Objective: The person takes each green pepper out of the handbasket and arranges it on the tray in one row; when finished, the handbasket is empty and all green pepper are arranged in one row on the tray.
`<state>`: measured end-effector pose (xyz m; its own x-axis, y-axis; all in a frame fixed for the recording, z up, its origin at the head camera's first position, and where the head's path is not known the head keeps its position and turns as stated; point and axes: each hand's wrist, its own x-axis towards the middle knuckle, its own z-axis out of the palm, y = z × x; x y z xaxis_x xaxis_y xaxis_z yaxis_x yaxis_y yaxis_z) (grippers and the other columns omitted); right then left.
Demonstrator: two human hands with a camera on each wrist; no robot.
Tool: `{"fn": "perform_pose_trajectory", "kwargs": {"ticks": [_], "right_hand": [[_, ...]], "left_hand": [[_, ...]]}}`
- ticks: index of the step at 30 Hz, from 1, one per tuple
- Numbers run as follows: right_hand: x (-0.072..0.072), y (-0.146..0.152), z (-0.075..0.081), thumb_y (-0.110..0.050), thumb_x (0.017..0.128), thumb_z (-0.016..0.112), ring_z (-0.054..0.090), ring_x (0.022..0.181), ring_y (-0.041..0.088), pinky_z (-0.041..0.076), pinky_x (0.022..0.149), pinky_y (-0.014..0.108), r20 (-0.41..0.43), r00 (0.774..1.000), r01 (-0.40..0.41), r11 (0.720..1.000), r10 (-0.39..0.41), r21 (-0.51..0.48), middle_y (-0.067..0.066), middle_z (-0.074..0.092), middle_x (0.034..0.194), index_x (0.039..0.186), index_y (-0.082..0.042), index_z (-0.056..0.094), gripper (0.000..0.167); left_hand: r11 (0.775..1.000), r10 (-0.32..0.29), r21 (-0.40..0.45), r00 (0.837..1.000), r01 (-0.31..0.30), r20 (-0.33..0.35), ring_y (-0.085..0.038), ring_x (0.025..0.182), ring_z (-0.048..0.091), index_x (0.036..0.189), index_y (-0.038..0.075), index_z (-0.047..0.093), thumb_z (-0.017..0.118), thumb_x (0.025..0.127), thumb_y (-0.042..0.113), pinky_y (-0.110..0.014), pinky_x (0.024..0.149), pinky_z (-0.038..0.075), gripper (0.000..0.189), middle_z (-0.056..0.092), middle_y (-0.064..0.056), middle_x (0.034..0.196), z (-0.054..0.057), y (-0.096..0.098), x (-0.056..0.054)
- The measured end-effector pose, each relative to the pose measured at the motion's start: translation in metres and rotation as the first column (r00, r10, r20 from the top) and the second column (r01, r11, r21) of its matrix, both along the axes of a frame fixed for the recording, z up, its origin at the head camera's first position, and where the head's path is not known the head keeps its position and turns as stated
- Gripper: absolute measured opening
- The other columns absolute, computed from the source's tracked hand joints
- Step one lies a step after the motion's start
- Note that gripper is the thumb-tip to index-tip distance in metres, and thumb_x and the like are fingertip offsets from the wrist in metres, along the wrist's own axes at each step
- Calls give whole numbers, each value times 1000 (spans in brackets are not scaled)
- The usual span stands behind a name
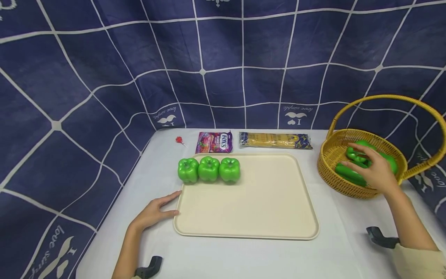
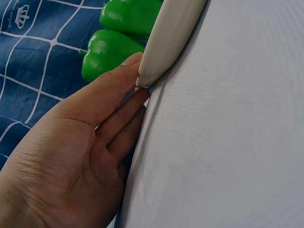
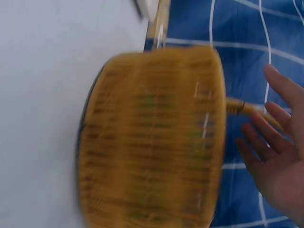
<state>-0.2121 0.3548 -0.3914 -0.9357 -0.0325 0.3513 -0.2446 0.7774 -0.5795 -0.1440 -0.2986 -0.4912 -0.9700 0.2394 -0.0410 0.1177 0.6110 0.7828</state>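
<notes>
Reaching into the round woven yellow wicker basket [image 1: 329, 162] with its tall arched handle, the right hand [image 1: 378, 172] hovers over the glossy green plastic bell peppers in the basket [image 1: 350, 174], fingers spread and relaxed; the right wrist view shows the fingers [image 3: 273, 137] straight and apart beside the basket wall, gripping nothing, though whether the fingertips touch a pepper cannot be told. The basket stands at the right side of the white-covered table [image 1: 244, 259], just beside the flat cream plastic tray [image 1: 265, 205]. The left hand [image 1: 155, 211] lies flat on the tablecloth at the tray's near left corner, fingers straight and pressed together, and in the left wrist view the fingertips [image 2: 130, 64] touch the tray's rim. Three more green bell peppers in a row [image 1: 209, 169] stand touching one another at the tray's far left corner. Behind the tray lie a purple candy bag [image 1: 214, 142] and a long yellow packet of spaghetti [image 1: 275, 140], with a small red lollipop [image 1: 179, 140] to their left. A dark blue cloth with a white grid pattern [image 1: 223, 58] hangs behind the table.
</notes>
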Motion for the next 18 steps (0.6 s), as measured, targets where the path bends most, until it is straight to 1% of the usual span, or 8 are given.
{"fn": "perform_pose_trajectory", "kwargs": {"ticks": [2, 4, 6, 8, 12, 14, 16, 18], "right_hand": [[2, 11, -4, -26, 83, 71, 41, 109, 49, 36, 84, 62, 18, 1000, 26, 999, -26, -24, 28, 43, 129, 140, -9, 39, 68], [3, 20, -8, -29, 84, 69, 39, 112, 51, 34, 87, 63, 45, 998, 41, 999, -40, -23, 29, 41, 132, 142, -9, 35, 70], [3, 28, -12, -31, 84, 68, 35, 115, 54, 30, 90, 67, 85, 996, 41, 999, -41, -5, 30, 37, 136, 144, -8, 31, 74], [2, 36, -15, -35, 85, 67, 31, 116, 57, 28, 89, 70, 143, 989, 37, 999, -41, 27, 34, 34, 136, 145, -8, 27, 78], [0, 48, -20, -44, 84, 64, 23, 115, 63, 23, 84, 76, 291, 956, 14, 994, -44, 104, 41, 26, 134, 147, -5, 19, 86], [-2, 52, -21, -47, 84, 63, 21, 115, 65, 22, 83, 77, 344, 938, -5, 992, -40, 128, 43, 22, 134, 146, -3, 17, 89], [-3, 54, -22, -48, 84, 63, 19, 114, 66, 21, 83, 77, 369, 929, -26, 988, -31, 149, 45, 19, 134, 145, -1, 17, 90], [-5, 56, -23, -47, 83, 64, 23, 112, 66, 23, 82, 76, 374, 927, -54, 985, -11, 163, 47, 21, 131, 144, 1, 20, 90]], "left_hand": [[1000, 0, -1, 1000, 0, 2, -29, 130, 35, 133, 31, 50, 75, 72, 44, -53, 106, 26, 68, 45, 0, 138, 0, 0, 0], [1000, 1, 0, 1000, -1, 5, -29, 130, 35, 133, 30, 50, 75, 72, 44, -53, 106, 26, 68, 45, 0, 138, 0, 1, 0], [1000, 2, 0, 1000, -2, 7, -29, 131, 35, 134, 30, 50, 75, 72, 44, -53, 106, 26, 68, 45, -1, 138, 0, 1, 0], [1000, 3, -2, 1000, -3, 7, -29, 131, 35, 134, 29, 50, 75, 72, 44, -53, 106, 26, 68, 45, -1, 138, 0, 1, 0], [1000, 7, -5, 1000, -7, 7, -30, 130, 35, 134, 29, 50, 75, 72, 44, -54, 105, 26, 69, 45, -2, 138, 0, 2, 0], [1000, 10, -5, 1000, -10, 10, -30, 130, 35, 134, 29, 50, 75, 72, 44, -55, 105, 25, 69, 45, -2, 138, 1, 2, 1], [1000, 12, -7, 1000, -12, 11, -31, 130, 35, 134, 28, 50, 75, 72, 44, -56, 105, 25, 69, 45, -2, 138, 1, 2, 1], [1000, 18, -8, 1000, -18, 16, -31, 130, 35, 134, 28, 50, 75, 72, 44, -55, 105, 25, 69, 45, -2, 138, 1, 3, 1]]}}
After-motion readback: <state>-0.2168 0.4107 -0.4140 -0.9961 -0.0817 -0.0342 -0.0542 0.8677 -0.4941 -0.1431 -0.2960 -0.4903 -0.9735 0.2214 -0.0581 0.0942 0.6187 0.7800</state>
